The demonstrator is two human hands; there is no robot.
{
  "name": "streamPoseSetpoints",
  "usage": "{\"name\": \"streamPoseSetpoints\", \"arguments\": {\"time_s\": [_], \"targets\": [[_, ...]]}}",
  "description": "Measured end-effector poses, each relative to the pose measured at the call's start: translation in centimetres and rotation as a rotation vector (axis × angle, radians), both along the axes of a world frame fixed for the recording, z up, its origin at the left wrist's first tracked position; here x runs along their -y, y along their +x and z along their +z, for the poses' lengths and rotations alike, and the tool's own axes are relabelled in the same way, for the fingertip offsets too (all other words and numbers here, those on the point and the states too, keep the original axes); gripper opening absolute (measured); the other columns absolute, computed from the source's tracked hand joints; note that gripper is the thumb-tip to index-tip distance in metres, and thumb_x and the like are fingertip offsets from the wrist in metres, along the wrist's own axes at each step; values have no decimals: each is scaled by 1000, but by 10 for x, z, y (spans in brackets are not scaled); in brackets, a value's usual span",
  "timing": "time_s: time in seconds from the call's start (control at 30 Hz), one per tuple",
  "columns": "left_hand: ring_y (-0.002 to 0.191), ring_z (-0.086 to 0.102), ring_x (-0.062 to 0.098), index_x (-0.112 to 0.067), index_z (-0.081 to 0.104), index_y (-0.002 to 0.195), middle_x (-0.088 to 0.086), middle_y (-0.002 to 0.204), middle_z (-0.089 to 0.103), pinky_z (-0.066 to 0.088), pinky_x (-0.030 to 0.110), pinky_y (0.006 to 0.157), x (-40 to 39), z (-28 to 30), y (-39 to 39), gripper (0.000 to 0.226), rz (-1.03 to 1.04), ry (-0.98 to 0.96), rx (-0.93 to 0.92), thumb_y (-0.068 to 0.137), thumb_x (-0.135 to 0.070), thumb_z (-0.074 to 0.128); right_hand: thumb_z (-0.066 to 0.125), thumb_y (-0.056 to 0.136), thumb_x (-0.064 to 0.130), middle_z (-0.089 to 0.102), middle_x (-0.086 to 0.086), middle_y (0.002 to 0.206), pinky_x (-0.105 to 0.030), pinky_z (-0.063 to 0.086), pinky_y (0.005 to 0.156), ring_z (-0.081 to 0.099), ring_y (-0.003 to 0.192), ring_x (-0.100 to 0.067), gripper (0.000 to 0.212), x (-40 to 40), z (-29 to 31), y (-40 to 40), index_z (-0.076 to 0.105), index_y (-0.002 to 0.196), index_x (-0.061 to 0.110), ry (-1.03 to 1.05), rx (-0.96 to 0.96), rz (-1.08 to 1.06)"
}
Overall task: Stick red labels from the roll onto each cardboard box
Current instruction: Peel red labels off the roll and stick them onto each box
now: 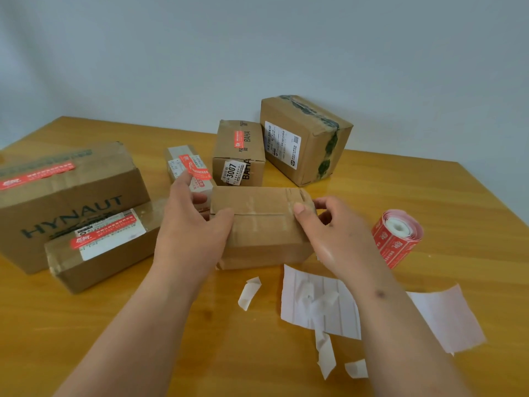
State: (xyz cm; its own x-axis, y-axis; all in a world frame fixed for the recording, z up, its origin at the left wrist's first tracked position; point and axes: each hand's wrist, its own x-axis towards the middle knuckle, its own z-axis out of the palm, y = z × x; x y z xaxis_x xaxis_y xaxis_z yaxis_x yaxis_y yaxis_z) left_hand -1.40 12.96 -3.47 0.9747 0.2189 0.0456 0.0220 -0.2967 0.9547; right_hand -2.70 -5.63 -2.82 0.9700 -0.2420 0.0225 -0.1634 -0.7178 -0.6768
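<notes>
Both hands clasp the plain box [262, 224] near the middle of the tabletop [429, 190]: the left hand [191, 224] curls round its left end with the thumb on top, and the right hand [329, 224] grips the right end, thumb pressed on the taped lid. No red label shows on the faces of this box that can be seen.

Just to its right, toward the right edge, the label roll [396, 236] lies on its side, untouched. White backing scraps [317, 302] litter the near edge in front of the box.

To the left, the HYNAUT box [68, 196] and the flat box [100, 247] leaning on it each carry a red label, as do the small box [189, 170] and the BAHA box [239, 153] behind. The tilted box [303, 138] at the far edge shows only a white shipping label. By my reckoning four are done, and two are left.
</notes>
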Motion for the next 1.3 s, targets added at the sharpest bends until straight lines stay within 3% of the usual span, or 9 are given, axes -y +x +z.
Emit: {"name": "streamPoseSetpoints", "arguments": {"time_s": [0.3,0.5,0.67,0.77,0.9,1.07,1.17,1.23,1.3], "targets": [[115,51,17,-38,14,150,-6,138,45,53,37,87,6,-1,14,79,-19,51,-28,92,-12,59,45,90,60,52,10,111,-43,48,91,53,102,-11,39,-8,-7,13,53,118,34,-77,103,-16],[133,36,21,-39,23,145,-8,143,40,40,54,105,11,11,5,75,29,425,153,86,-26,69,52,92,46,46,15,111,-45,45,97,48,111,-9,27,-8,3,10,55,117,37,-78,261,-35],[99,59,4,-37,63,109,-15,103,65,49,26,80,22,32,-14,23,-91,-139,216,86,-37,65,53,93,42,55,17,106,-12,44,78,52,98,1,22,-16,22,7,58,113,33,57,346,67],[92,64,10,-35,75,83,-10,87,72,44,33,83,23,38,-17,18,-206,-546,132,69,-44,67,54,92,42,60,20,100,-3,44,67,57,92,4,25,-20,35,3,59,116,34,294,299,103],[91,64,14,-34,77,74,-5,86,73,46,35,83,22,37,-16,15,-196,-610,80,66,-42,67,63,91,30,66,15,84,-5,44,60,59,81,8,12,-22,41,1,69,102,29,471,357,92],[86,65,0,-33,72,82,-15,79,72,49,9,60,15,34,-17,8,-32,-89,289,86,-34,66,64,90,26,62,18,81,-1,41,60,54,83,18,7,-26,40,1,65,92,33,389,346,121],[91,64,15,-18,76,99,-7,92,71,56,38,75,2,27,-10,21,79,485,557,93,-33,62,63,91,25,59,19,82,0,40,62,51,87,19,12,-29,40,1,59,88,36,298,373,145],[94,63,25,-17,74,110,0,101,73,53,48,81,-10,25,-3,26,149,563,504,95,-30,58,63,91,22,58,19,82,0,40,61,51,86,18,16,-28,41,1,57,87,37,256,405,138],[94,62,29,-21,71,115,-2,110,71,52,40,81,-20,29,1,26,172,498,370,95,-27,56,63,91,20,59,17,82,-1,40,61,53,83,14,19,-24,41,4,57,87,37,264,388,146]]}}
